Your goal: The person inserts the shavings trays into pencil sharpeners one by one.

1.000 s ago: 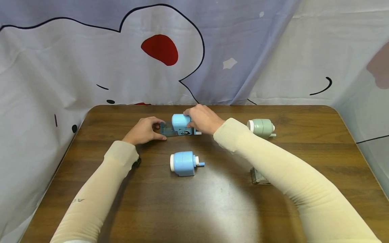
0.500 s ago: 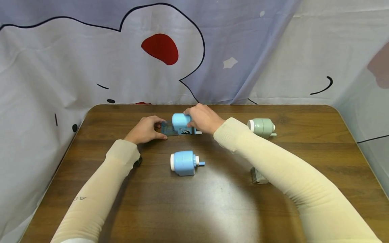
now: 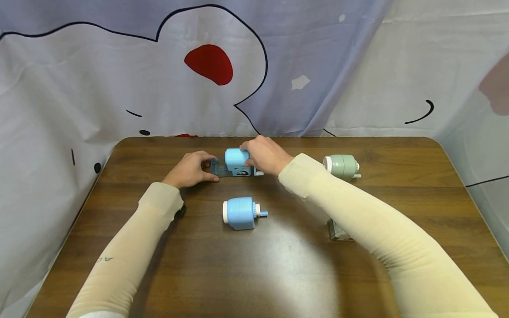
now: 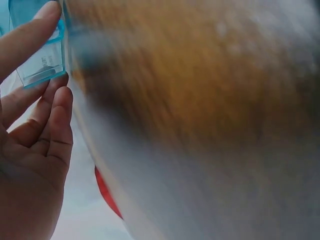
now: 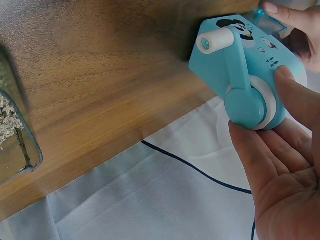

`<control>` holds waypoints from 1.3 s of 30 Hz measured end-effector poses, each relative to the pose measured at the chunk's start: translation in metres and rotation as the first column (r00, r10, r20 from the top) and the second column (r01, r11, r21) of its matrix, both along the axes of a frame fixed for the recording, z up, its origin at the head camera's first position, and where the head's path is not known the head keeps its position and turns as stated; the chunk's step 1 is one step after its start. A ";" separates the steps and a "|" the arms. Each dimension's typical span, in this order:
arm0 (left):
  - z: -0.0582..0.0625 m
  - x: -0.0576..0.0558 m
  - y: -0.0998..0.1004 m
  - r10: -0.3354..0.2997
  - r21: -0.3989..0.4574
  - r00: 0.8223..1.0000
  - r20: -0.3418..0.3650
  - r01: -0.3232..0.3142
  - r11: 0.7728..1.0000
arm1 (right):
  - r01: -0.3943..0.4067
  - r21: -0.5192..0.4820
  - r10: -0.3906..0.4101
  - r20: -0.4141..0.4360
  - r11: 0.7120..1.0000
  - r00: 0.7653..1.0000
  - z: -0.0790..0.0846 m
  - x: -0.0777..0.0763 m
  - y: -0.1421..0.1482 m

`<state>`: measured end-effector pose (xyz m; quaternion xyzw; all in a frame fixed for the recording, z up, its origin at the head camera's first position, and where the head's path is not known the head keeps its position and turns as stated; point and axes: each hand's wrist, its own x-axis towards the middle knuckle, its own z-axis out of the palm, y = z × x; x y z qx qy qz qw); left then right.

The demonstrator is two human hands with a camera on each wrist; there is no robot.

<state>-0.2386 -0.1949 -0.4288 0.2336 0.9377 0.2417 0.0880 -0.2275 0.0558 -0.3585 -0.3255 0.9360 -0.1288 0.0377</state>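
Observation:
At the back of the table my right hand [image 3: 264, 155] grips a light-blue hand-crank pencil sharpener [image 3: 237, 157]. Its thumb lies on one side and its fingers are under the other in the right wrist view, where the white-knobbed crank [image 5: 239, 75] and a panda print show. To the left, my left hand [image 3: 190, 170] pinches the sharpener's see-through blue shavings drawer [image 3: 220, 168] between thumb and fingers. The drawer [image 4: 42, 60] looks clear in the left wrist view. It sticks out from the body's left end; whether its inner end is still inside cannot be told.
A second blue sharpener [image 3: 240, 213] lies nearer the front. A green sharpener [image 3: 343, 167] stands at the back right. Partly behind my right sleeve [image 3: 358, 212] is a clear drawer [image 3: 338, 232]; the right wrist view shows shavings [image 5: 7, 122] in it. A curtain [image 3: 302, 101] hangs behind the table.

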 end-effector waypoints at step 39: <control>-0.003 -0.006 0.022 -0.036 0.019 0.999 -0.022 0.036 0.999 | -0.002 0.013 0.002 0.006 1.000 1.000 0.001 -0.001 -0.001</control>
